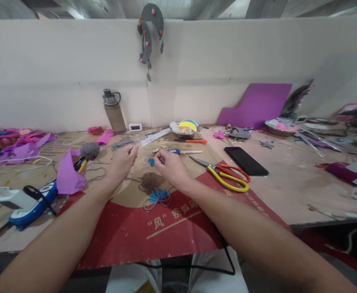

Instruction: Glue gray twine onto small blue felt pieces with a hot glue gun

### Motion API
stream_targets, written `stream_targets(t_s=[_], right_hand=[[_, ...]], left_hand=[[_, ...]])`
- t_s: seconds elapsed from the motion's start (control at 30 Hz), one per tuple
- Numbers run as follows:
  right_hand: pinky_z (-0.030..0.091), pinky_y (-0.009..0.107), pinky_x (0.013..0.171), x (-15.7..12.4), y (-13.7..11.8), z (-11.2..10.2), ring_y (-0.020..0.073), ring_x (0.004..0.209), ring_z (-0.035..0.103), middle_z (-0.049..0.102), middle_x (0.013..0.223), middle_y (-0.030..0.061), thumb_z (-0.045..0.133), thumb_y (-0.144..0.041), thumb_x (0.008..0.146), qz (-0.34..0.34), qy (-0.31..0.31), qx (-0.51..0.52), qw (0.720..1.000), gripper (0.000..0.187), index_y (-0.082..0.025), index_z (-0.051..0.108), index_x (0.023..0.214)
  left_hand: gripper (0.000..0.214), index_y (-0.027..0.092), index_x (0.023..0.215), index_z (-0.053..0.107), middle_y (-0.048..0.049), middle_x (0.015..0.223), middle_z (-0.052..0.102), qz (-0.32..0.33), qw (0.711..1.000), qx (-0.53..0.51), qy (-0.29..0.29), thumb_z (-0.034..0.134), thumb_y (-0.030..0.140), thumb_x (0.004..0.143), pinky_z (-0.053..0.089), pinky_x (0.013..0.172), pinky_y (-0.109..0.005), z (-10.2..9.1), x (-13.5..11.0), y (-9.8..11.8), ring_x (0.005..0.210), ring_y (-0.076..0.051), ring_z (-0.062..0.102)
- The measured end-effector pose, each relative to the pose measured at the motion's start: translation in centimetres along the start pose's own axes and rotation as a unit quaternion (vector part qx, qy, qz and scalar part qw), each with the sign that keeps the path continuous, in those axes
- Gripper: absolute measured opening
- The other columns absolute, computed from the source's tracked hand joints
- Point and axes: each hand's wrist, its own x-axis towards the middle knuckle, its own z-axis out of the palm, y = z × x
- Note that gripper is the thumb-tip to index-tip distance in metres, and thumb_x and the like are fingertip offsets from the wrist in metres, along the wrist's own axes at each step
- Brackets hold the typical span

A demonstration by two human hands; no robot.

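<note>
Both arms reach over a red and brown cardboard sheet (129, 232) on the table. My right hand (170, 166) is closed in a pinch on a small blue felt piece (151, 162). My left hand (122, 160) is closed too, fingertips pinched, probably on a thin grey thread that I cannot make out. Below the hands lie blue felt bits tangled with grey yarn (157, 197). A grey yarn ball (90, 150) sits to the left of my left hand.
Yellow and red scissors (225, 175) and a black phone (245, 160) lie to the right. A pen (184, 152), a metal bowl (183, 131), a water bottle (114, 112) and purple felt scraps (67, 173) surround the work area. A blue device (32, 203) with cables sits left.
</note>
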Motion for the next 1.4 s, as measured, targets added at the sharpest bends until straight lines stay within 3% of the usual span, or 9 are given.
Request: stream_targets(t_s=[0.1, 0.33, 0.47, 0.77, 1.03, 1.17, 1.4], right_hand=[[0.033, 0.023, 0.060, -0.1, -0.1, 0.1, 0.0106, 0.060, 0.047, 0.054, 0.062, -0.0035, 0.050, -0.018, 0.082, 0.001, -0.011, 0.007, 1.000, 0.013, -0.018, 0.055, 0.070], [0.034, 0.023, 0.060, -0.4, -0.1, 0.4, 0.0108, 0.060, 0.048, 0.056, 0.063, -0.0024, 0.050, -0.016, 0.080, -0.001, -0.029, 0.014, 0.999, 0.012, -0.019, 0.055, 0.069], [0.033, 0.023, 0.058, -0.4, 0.0, 0.8, 0.0111, 0.059, 0.047, 0.055, 0.062, -0.0026, 0.050, -0.016, 0.080, -0.004, -0.045, 0.009, 0.999, 0.011, -0.019, 0.055, 0.070], [0.036, 0.022, 0.059, -0.7, 0.9, 1.4, 0.0109, 0.060, 0.046, 0.051, 0.062, -0.0040, 0.049, -0.022, 0.081, 0.030, -0.014, 0.083, 0.996, 0.012, -0.020, 0.051, 0.070], [0.036, 0.022, 0.055, -1.2, 1.4, 1.7, 0.0102, 0.057, 0.044, 0.048, 0.062, -0.0050, 0.051, -0.030, 0.082, 0.084, -0.038, 0.183, 0.979, 0.012, -0.021, 0.052, 0.074], [0.033, 0.022, 0.052, -1.3, 1.0, 1.4, 0.0094, 0.054, 0.040, 0.044, 0.059, -0.0058, 0.051, -0.030, 0.082, 0.115, -0.052, 0.214, 0.969, 0.014, -0.020, 0.051, 0.072], [0.034, 0.021, 0.054, -1.4, 1.4, 1.8, 0.0092, 0.055, 0.042, 0.045, 0.061, -0.0055, 0.049, -0.030, 0.084, 0.083, -0.079, 0.214, 0.970, 0.014, -0.020, 0.052, 0.074]], left_hand=[[0.037, 0.020, 0.060, 0.049, 0.0021, 0.052, 0.051, -0.002, 1.000, -0.005, -0.008, 0.043, 0.045, 0.088, 0.035, 0.053, -0.025, 0.1, 0.0, -0.2, 0.050, -0.013, 0.049], [0.021, 0.018, 0.089, 0.062, -0.0009, 0.073, 0.062, 0.002, 1.000, 0.009, -0.014, 0.051, 0.034, 0.081, 0.041, 0.059, -0.025, 0.9, 0.4, -1.4, 0.060, -0.014, 0.056], [0.019, 0.017, 0.084, 0.063, -0.0005, 0.071, 0.062, -0.001, 1.000, -0.011, -0.017, 0.055, 0.031, 0.075, 0.041, 0.057, -0.024, 0.9, 0.3, -1.2, 0.059, -0.014, 0.054], [0.039, 0.018, 0.081, 0.068, 0.0022, 0.056, 0.053, -0.069, 0.996, -0.050, -0.031, 0.053, 0.054, 0.082, 0.032, 0.045, -0.024, 0.6, -0.1, -0.7, 0.047, -0.012, 0.045], [0.037, 0.021, 0.066, 0.060, 0.0039, 0.049, 0.036, -0.101, 0.993, -0.063, -0.026, 0.049, 0.051, 0.085, 0.027, 0.044, -0.025, 1.1, -1.5, -0.1, 0.046, -0.013, 0.034], [0.039, 0.021, 0.059, 0.052, 0.0035, 0.049, 0.037, -0.083, 0.996, -0.027, -0.003, 0.049, 0.048, 0.088, 0.027, 0.047, -0.027, 0.9, -1.8, -0.4, 0.048, -0.013, 0.035], [0.034, 0.022, 0.064, 0.053, 0.0044, 0.048, 0.034, -0.113, 0.993, -0.037, 0.001, 0.050, 0.047, 0.087, 0.026, 0.047, -0.027, 0.9, -1.8, -0.4, 0.047, -0.014, 0.033]])
